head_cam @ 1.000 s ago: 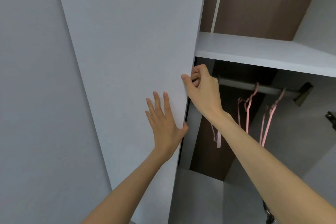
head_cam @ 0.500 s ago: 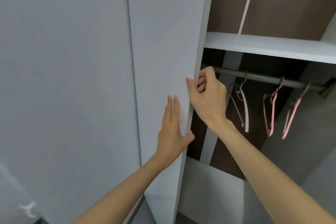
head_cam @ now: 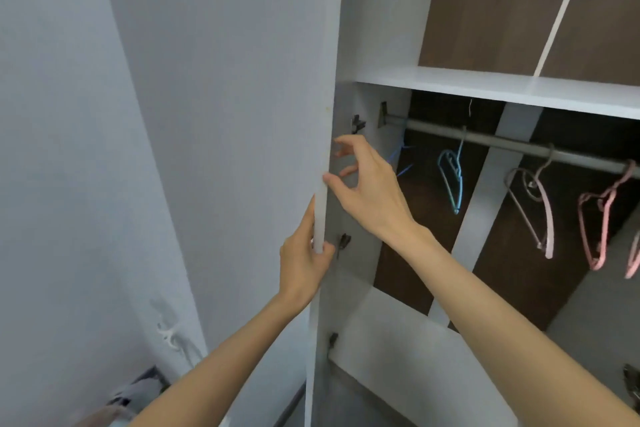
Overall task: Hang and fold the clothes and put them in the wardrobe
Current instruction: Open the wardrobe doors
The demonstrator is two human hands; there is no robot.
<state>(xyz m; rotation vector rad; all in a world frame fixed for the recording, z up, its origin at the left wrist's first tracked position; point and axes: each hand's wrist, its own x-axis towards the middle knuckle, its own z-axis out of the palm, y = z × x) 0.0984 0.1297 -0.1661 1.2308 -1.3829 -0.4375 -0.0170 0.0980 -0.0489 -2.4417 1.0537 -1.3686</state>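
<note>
**Door swung wide, interior exposed.** The wardrobe door (head_cam: 242,149) now stands nearly edge-on to you. A second ago its face filled most of the view and only a narrow strip of the interior showed.

Your left hand (head_cam: 304,253) clasps the door's free edge, thumb hooked round to the inner side and fingers laid up the outer face. Half a second ago it lay flat against that face.

Your right hand (head_cam: 367,191) has let go. Its fingers were curled over the edge; now they are spread and loosely bent, holding nothing, with only the thumb tip touching the edge just above your left hand.

Beyond your right hand runs the rail (head_cam: 502,144), under the shelf (head_cam: 485,87). The blue hanger (head_cam: 452,180) hangs nearest your knuckles, with the pink hangers (head_cam: 595,229) farther right. All are bare. One hinge (head_cam: 358,123) sits just above your right fingertips, and another is beside your left thumb.

**Meaning for the task.** Opening the wardrobe looks finished, but hanging and folding have not begun. No garment is in either hand or on the rail. Something pale lies below your left forearm, too blurred to identify.

**Writing.** No brand, label or lettering can be read.
</note>
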